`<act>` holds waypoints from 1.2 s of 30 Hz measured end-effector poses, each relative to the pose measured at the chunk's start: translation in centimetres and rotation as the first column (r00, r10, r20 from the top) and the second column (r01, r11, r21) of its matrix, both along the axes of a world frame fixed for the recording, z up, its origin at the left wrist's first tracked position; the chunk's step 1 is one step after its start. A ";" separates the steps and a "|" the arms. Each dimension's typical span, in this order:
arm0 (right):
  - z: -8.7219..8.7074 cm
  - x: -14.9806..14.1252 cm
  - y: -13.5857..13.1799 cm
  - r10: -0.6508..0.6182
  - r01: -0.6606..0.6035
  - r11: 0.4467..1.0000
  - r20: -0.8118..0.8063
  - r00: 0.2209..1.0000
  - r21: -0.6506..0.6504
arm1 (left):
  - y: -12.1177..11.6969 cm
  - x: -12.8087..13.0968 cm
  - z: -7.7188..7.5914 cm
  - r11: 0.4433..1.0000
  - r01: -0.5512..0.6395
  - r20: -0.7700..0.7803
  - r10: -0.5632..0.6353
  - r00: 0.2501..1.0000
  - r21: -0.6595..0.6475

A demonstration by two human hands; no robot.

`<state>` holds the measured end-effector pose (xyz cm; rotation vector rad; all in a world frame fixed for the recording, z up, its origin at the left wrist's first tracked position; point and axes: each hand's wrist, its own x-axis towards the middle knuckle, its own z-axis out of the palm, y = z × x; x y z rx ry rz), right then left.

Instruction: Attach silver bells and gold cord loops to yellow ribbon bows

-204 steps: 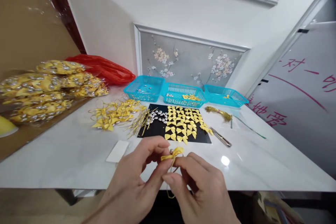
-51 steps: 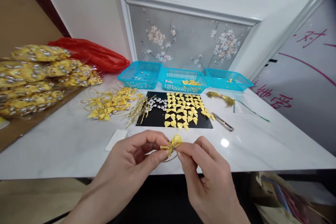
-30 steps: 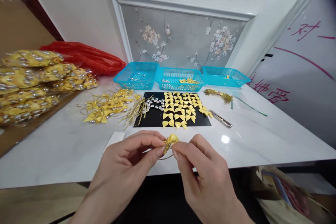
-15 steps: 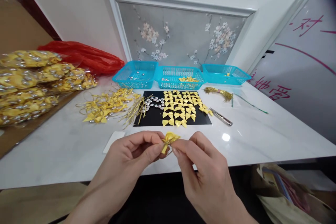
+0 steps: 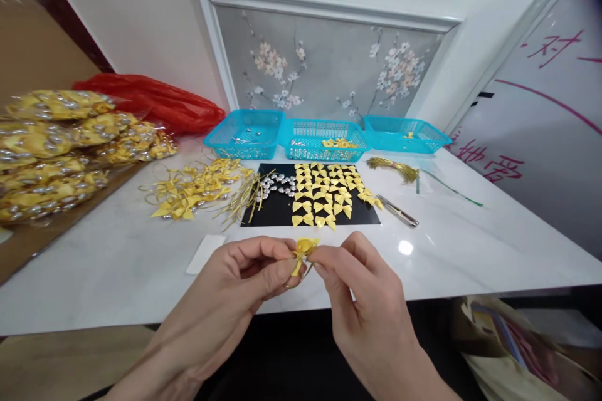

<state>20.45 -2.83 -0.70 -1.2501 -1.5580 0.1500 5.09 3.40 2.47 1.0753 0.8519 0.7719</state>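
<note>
Between my two hands, above the table's front edge, is a yellow ribbon bow (image 5: 305,245). My left hand (image 5: 256,276) is closed, pinching the bow from its left side. A thin gold cord (image 5: 308,272) loops down below the bow. My right hand (image 5: 367,288) is closed too, thumb and forefinger pinched at the bow's right side where the cord passes; the fingertips partly hide the cord. Just beyond my hands lies a black mat (image 5: 268,216) with rows of yellow bows (image 5: 322,194), silver beads (image 5: 277,185) and loose gold cords (image 5: 242,197).
Three blue baskets (image 5: 324,153) line the wall. Corded bows (image 5: 192,188) are heaped left of the mat, near bagged bows (image 5: 56,144) and a red plastic bag (image 5: 150,100). Right of the mat lie metal snips (image 5: 399,211) and a cord bundle (image 5: 392,168). A white pad (image 5: 205,254) sits by my left hand.
The cord now shows as a wider loop under the bow. My right fingertips have shifted slightly at the bow, and the bow is turned a little. My left hand keeps its pinch.
</note>
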 end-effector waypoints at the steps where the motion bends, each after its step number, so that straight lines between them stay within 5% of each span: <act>1: 0.0 0.0 0.0 0.000 0.000 1.000 -0.004 1.000 0.001 | 0.0 0.0 0.0 1.000 -0.003 0.000 0.003 1.000 -0.006; 36: 0.3 0.2 -0.3 -0.047 0.043 0.998 0.095 0.994 0.047 | 0.1 0.2 0.0 0.997 -0.003 0.013 0.004 1.000 -0.072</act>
